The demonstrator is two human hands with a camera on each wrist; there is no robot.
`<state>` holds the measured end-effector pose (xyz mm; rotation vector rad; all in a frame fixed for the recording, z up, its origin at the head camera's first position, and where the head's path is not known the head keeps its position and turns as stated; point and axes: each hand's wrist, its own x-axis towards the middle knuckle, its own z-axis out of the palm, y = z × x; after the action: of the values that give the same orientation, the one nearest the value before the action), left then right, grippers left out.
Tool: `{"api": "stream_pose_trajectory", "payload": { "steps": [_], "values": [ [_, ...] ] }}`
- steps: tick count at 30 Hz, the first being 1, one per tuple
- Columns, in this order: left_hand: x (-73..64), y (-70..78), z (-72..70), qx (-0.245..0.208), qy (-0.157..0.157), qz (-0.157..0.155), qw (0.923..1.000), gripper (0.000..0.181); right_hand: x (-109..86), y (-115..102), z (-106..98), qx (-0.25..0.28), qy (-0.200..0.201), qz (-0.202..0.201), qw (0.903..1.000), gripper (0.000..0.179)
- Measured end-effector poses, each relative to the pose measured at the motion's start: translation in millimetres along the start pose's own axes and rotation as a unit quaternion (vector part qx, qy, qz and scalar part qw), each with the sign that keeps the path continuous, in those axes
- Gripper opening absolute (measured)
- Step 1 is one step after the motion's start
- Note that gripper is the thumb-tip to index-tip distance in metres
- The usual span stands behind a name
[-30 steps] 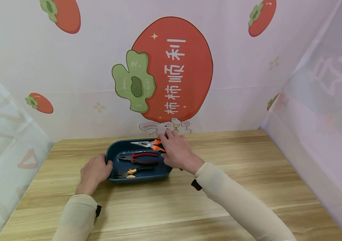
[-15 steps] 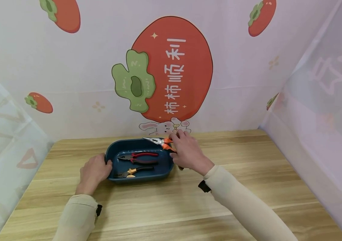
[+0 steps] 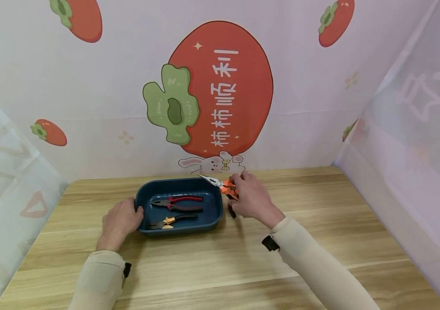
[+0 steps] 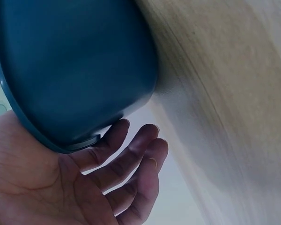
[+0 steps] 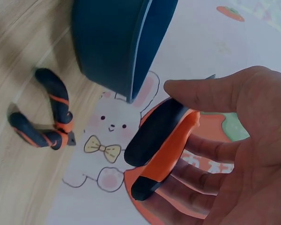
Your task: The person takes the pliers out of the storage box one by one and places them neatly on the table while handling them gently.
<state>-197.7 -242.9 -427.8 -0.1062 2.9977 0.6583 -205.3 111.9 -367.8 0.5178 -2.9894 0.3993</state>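
My left hand (image 3: 122, 220) grips the left end of a dark blue plastic bin (image 3: 177, 188), thumb over the rim. In the left wrist view, several fingers (image 4: 131, 150) curl under the rim outside the bin (image 4: 79, 65). My right hand (image 3: 254, 196) holds long-nose pliers (image 3: 227, 188) with orange and black handles, silver tip pointing left above the bin's back right corner. The right wrist view shows both handles of these pliers (image 5: 161, 145) between thumb and fingers. Inside the bin lie red-and-black pliers (image 3: 179, 199) and yellow-and-black pliers (image 3: 169, 221).
Small orange-and-black pliers (image 5: 61, 112) lie spread on the wooden table (image 3: 212, 271), just right of the bin; my right hand partly covers them in the head view. A white printed cloth (image 3: 301, 142) hangs behind the table and along its sides.
The right hand has lifted the long-nose pliers out of the bin and carried them right, past its right rim. The left hand and bin have stayed put.
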Motion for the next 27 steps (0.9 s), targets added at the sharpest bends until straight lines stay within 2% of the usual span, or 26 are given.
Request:
{"api": "stream_pose_trajectory", "payload": {
  "steps": [5,10,16,27],
  "values": [
    [-0.6,-0.7,1.2,-0.002,0.006,0.0,1.0,0.03,-2.0,10.5,0.2,0.008,0.007,0.022,0.9997,0.047],
    [-1.3,-1.0,3.7,-0.007,0.011,-0.002,0.9999,0.029,-4.8,23.1,2.0,0.02,0.012,0.061,0.9979,0.047],
    [-1.1,-1.0,5.3,-0.004,0.014,-0.003,0.9999,0.03,-6.3,38.3,7.0,0.032,0.013,0.109,0.9934,0.052],
    [-2.0,-0.9,5.9,-0.006,0.015,-0.008,0.9998,0.031,-9.2,59.0,15.9,0.06,0.012,0.17,0.9835,0.049]
  ]
}}
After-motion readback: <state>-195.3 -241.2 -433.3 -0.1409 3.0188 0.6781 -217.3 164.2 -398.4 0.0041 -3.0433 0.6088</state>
